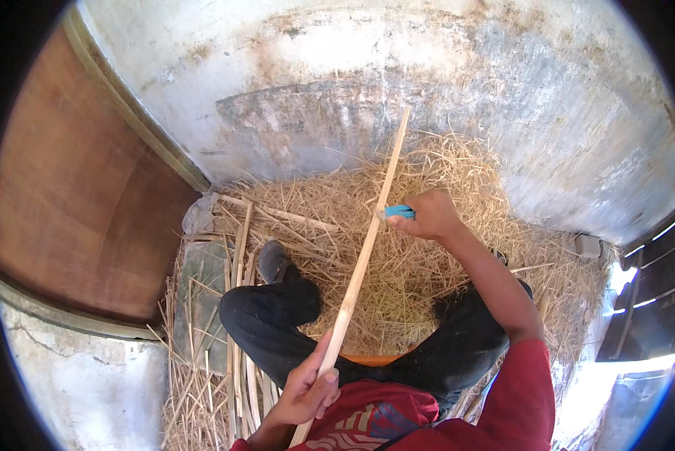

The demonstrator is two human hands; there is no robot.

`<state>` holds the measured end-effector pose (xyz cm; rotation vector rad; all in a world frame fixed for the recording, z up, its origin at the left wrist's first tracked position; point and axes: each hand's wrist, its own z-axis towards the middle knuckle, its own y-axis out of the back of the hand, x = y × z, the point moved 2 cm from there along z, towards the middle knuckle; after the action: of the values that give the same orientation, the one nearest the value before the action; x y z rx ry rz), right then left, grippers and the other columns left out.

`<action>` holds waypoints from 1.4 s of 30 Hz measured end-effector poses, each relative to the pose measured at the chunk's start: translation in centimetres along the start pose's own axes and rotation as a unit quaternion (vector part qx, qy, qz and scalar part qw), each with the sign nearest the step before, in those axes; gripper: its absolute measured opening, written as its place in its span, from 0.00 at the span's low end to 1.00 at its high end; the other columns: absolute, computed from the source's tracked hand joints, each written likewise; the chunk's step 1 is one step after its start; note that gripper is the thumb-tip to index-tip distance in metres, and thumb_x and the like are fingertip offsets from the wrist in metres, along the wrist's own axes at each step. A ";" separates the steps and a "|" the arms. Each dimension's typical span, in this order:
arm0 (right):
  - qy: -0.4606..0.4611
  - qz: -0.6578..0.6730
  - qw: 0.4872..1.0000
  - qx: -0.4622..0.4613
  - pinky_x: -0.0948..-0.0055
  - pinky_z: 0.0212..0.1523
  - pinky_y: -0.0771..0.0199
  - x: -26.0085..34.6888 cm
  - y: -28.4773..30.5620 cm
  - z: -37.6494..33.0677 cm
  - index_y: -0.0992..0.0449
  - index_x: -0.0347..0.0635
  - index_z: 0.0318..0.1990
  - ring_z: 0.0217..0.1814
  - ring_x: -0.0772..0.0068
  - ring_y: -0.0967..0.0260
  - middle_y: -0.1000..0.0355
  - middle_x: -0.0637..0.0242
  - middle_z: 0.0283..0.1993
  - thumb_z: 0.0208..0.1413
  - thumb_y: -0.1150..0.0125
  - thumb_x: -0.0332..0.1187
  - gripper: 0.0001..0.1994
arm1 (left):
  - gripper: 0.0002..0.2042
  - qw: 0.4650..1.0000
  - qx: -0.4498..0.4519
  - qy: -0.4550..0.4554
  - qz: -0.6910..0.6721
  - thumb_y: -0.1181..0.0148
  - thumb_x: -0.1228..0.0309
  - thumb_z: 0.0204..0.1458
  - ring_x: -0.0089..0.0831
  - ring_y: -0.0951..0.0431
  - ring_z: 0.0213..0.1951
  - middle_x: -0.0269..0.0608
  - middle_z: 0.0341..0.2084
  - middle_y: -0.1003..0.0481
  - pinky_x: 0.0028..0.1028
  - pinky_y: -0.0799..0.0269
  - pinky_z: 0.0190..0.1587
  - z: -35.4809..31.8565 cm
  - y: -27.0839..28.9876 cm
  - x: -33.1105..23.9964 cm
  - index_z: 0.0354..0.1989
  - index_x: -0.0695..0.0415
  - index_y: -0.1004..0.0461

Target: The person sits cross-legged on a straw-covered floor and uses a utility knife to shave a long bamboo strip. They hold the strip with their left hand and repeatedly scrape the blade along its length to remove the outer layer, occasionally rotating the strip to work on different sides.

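Note:
A long, pale strip of split bamboo (357, 279) slants from my lap up toward the wall. Its lower part lies in my left hand (309, 385), with the fingers and thumb closed around it. My right hand (430, 213) grips a small knife with a blue handle (400, 212), about two thirds of the way up the strip. The knife's short metal end touches the strip's right edge, and most of the blade is hidden. Beyond the knife the strip's far end is unsupported.
Shavings (398, 286) cover the ground between and around my bent legs. Several more strips (240, 255) lie on the left, beside a grey slab (204, 304). A stained wall (337, 113) rises ahead, a brown door panel (89, 195) stands left, and a small grey block (588, 245) sits right.

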<state>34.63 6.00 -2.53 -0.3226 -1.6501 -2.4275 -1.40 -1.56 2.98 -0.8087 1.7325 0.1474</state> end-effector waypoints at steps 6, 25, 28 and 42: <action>-0.048 -0.039 0.998 0.005 0.63 0.17 0.35 -1.7 -1.0 2.7 0.23 0.47 0.24 0.16 0.65 0.33 0.32 0.63 0.16 0.52 0.56 0.67 0.31 | 0.31 1.000 -0.014 0.010 -0.024 0.58 0.72 0.62 0.16 0.40 0.15 0.30 0.16 0.40 0.16 0.40 0.16 0.3 0.2 -0.3 0.70 0.53 0.66; -0.341 0.035 0.928 0.149 0.56 0.34 0.29 -10.0 1.3 1.4 0.24 0.35 0.23 0.28 0.57 0.29 0.28 0.53 0.23 0.50 0.66 0.75 0.44 | 0.29 0.990 -0.080 0.041 0.107 0.58 0.75 0.61 0.15 0.39 0.13 0.31 0.14 0.35 0.17 0.42 0.15 -0.1 2.0 0.1 0.69 0.54 0.60; -0.125 0.041 0.974 0.186 0.56 0.26 0.31 1.4 1.4 -0.8 0.24 0.41 0.23 0.25 0.59 0.29 0.30 0.57 0.20 0.48 0.65 0.76 0.42 | 0.29 0.993 -0.059 0.013 0.103 0.58 0.76 0.60 0.15 0.40 0.14 0.31 0.14 0.35 0.17 0.43 0.15 1.5 1.3 -0.9 0.69 0.55 0.59; -0.017 -0.005 0.997 0.075 0.58 0.21 0.32 4.8 2.1 -1.7 0.26 0.44 0.22 0.17 0.57 0.31 0.32 0.60 0.15 0.48 0.51 0.68 0.32 | 0.30 0.996 -0.041 -0.012 0.083 0.54 0.76 0.60 0.13 0.39 0.14 0.28 0.16 0.36 0.16 0.43 0.16 1.1 -0.2 -1.9 0.69 0.58 0.58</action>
<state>30.48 3.52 0.06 -0.3338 -1.8400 -2.3005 -0.22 -0.39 4.40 -0.7179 1.7796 0.3416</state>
